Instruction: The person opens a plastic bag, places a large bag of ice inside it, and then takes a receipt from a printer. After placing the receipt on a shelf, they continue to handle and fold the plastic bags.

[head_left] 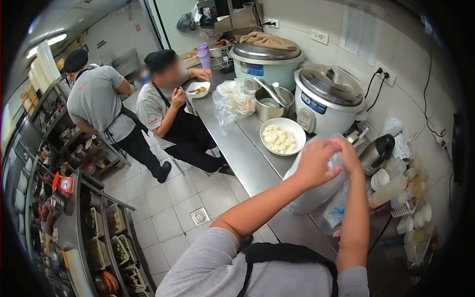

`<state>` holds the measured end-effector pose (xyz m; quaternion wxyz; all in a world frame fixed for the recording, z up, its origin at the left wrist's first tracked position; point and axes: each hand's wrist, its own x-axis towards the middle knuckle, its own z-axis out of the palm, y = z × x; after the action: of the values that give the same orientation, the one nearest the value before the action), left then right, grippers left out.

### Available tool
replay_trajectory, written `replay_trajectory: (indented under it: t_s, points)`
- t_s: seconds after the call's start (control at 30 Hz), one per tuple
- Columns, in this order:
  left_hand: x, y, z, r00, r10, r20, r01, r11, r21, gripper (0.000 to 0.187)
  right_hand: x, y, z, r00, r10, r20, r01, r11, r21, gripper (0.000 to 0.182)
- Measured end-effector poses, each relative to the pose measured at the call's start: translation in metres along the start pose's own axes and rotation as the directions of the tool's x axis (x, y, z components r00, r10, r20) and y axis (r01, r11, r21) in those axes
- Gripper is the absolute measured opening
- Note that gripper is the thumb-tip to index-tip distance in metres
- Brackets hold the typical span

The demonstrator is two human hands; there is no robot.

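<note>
Close together, two hands meet atop a whitish bag

Just above the steel counter (247, 158), the left hand (316, 164) and right hand (348, 157) bend their fingers around the top of the whitish bag (316, 193); how firmly either closes cannot be told. Beyond the bag sits a white bowl (303, 138) of rice (278, 139), near a white rice cooker (310, 118) and a metal pot (266, 113). Farther back, a brown cloth (267, 40) lies on a larger cooker's lid (242, 51). Across the counter's far side, a seated person (170, 116) leans by a bowl of food (200, 94); another person (96, 96) stands behind.
</note>
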<state>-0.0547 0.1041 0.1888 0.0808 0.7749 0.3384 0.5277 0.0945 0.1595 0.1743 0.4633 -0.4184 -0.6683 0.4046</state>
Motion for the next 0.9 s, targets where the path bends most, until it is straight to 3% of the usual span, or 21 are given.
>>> replay_trajectory:
  t_s: [0.17,0.27,0.33,0.37,0.47,0.57,0.63,0.67,0.7,0.73,0.77,0.87,0.9]
  points:
    - [0.005,-0.011,-0.008,1.0,0.026,0.015,-0.024,0.994,-0.11,0.046,-0.014,-0.004,0.005,0.99,-0.011,-0.14,0.001,0.997,-0.075,0.029]
    - [0.006,-0.028,-0.005,0.992,0.033,0.124,-0.014,0.988,-0.151,0.049,-0.022,0.011,0.017,0.936,-0.182,-0.302,0.129,0.974,-0.184,0.029]
    - [0.002,-0.044,0.0,0.991,0.084,0.104,-0.06,0.975,-0.214,0.05,-0.033,0.017,0.028,0.837,-0.377,-0.398,0.19,0.88,-0.435,0.027]
    - [0.005,-0.049,-0.004,0.98,0.076,0.185,-0.019,0.957,-0.291,0.051,-0.037,0.018,0.033,0.857,-0.184,-0.481,0.142,0.982,-0.123,0.026]
    - [0.011,-0.05,-0.001,0.964,-0.013,0.267,0.137,0.881,-0.453,0.046,-0.076,0.017,0.05,0.776,-0.042,-0.63,0.048,0.999,-0.007,0.029]
    - [0.007,-0.053,-0.001,0.935,-0.083,0.345,0.257,0.829,-0.496,0.045,-0.119,0.034,0.075,0.696,-0.157,-0.7,-0.018,0.971,-0.237,0.035]
    - [0.011,-0.058,-0.002,0.949,-0.04,0.313,0.198,0.848,-0.492,0.046,-0.161,0.076,0.068,0.748,-0.201,-0.632,-0.193,0.846,-0.497,0.039]
    - [0.012,-0.058,-0.002,0.966,0.01,0.258,0.116,0.876,-0.468,0.046,-0.176,0.077,0.062,0.712,-0.17,-0.682,-0.315,0.79,-0.526,0.038]
    - [0.014,-0.058,-0.008,0.945,0.039,0.324,0.1,0.911,-0.4,0.049,-0.207,0.115,0.045,0.655,-0.199,-0.729,-0.274,0.837,-0.474,0.035]
    - [0.013,-0.061,-0.007,0.961,0.066,0.269,0.046,0.92,-0.388,0.048,-0.205,0.086,0.032,0.614,-0.373,-0.696,-0.355,0.657,-0.665,0.031]
    - [0.013,-0.061,-0.007,0.97,0.101,0.219,-0.017,0.934,-0.356,0.048,-0.239,0.124,0.0,0.631,-0.452,-0.631,-0.236,0.663,-0.71,0.031]
    - [0.007,-0.056,-0.005,0.989,0.055,0.139,-0.011,0.954,-0.299,0.049,-0.272,0.096,-0.024,0.72,0.027,-0.694,-0.606,0.512,-0.609,0.043]
    - [0.005,-0.053,-0.009,0.994,0.027,0.107,0.001,0.968,-0.252,0.048,-0.277,0.102,-0.031,0.724,0.09,-0.684,-0.64,0.457,-0.617,0.043]
